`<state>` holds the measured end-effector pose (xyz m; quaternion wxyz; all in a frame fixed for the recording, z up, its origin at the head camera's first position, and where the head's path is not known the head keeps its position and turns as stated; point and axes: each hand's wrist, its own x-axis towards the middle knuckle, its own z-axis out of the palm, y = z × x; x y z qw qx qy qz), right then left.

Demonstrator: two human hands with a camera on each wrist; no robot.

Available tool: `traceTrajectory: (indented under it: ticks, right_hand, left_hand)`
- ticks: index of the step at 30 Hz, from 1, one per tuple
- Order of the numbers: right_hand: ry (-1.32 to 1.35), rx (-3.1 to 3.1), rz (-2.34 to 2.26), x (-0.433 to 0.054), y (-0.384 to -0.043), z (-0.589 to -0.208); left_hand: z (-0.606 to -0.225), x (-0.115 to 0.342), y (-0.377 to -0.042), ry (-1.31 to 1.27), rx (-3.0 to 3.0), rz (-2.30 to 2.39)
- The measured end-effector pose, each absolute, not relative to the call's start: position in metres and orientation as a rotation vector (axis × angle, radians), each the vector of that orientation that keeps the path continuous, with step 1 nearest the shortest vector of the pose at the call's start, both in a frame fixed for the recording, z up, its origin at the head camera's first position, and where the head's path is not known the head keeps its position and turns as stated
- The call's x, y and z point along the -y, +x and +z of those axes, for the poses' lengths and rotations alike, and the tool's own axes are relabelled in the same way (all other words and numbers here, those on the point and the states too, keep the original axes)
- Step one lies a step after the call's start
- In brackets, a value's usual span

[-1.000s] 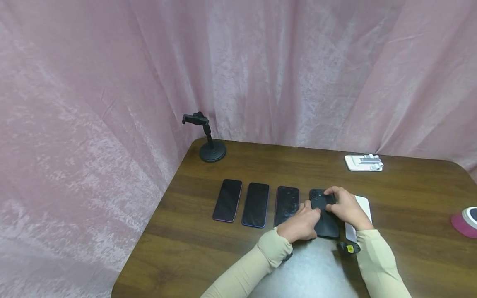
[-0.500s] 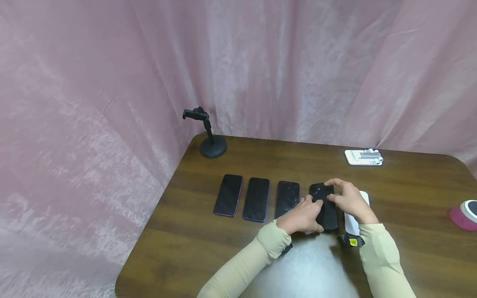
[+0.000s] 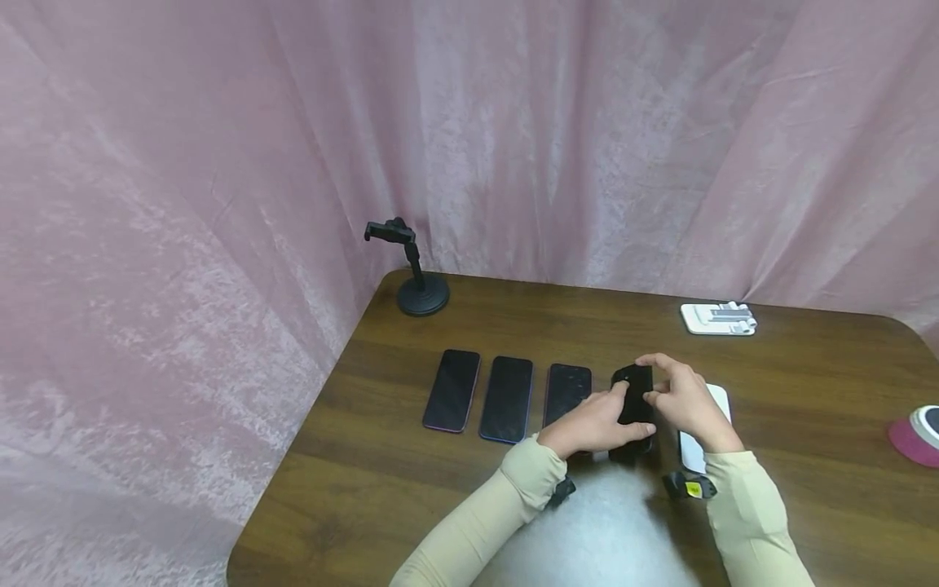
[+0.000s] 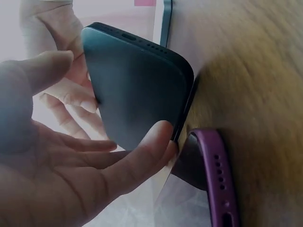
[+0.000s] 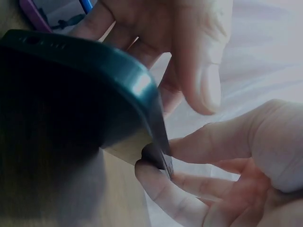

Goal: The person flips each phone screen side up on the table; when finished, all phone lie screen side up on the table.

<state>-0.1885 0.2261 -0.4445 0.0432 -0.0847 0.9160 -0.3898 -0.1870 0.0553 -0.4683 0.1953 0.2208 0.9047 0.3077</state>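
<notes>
A dark smartphone [image 3: 635, 408] with its camera side up stands tilted on the table, its right long edge raised. My right hand [image 3: 688, 408] pinches that raised edge between thumb and fingers [image 5: 163, 191], as the right wrist view shows. Across from it, my left hand [image 3: 597, 420] touches the phone's left side with its fingers [image 4: 151, 146], while its thumb stays apart from the phone. Beside the left hand lies a phone with a smudged black screen [image 3: 566, 393], partly covered by that hand. A white phone [image 3: 693, 451] lies partly hidden under my right hand.
Two more black-screened phones, one with a purple edge [image 3: 451, 391] and one with a blue edge [image 3: 506, 399], lie to the left. A black phone stand [image 3: 423, 293], a folded white stand [image 3: 719, 319] and a pink-and-white round object [image 3: 913, 436] stand around the wooden table [image 3: 352, 489].
The dark phone has gone from lying nearly flat to tilted, its right edge lifted by my right hand. My left hand has shifted further over the phone's left side.
</notes>
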Motion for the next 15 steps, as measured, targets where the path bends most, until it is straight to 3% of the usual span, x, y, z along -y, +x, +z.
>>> traceTrajectory:
  ticks: [15]
  right_hand:
    - [-0.347, -2.706, -1.268, -0.225, -0.1871, -0.4408]
  left_hand:
    - [-0.4688, -0.0555, -0.1856, 0.59, -2.539, 0.949]
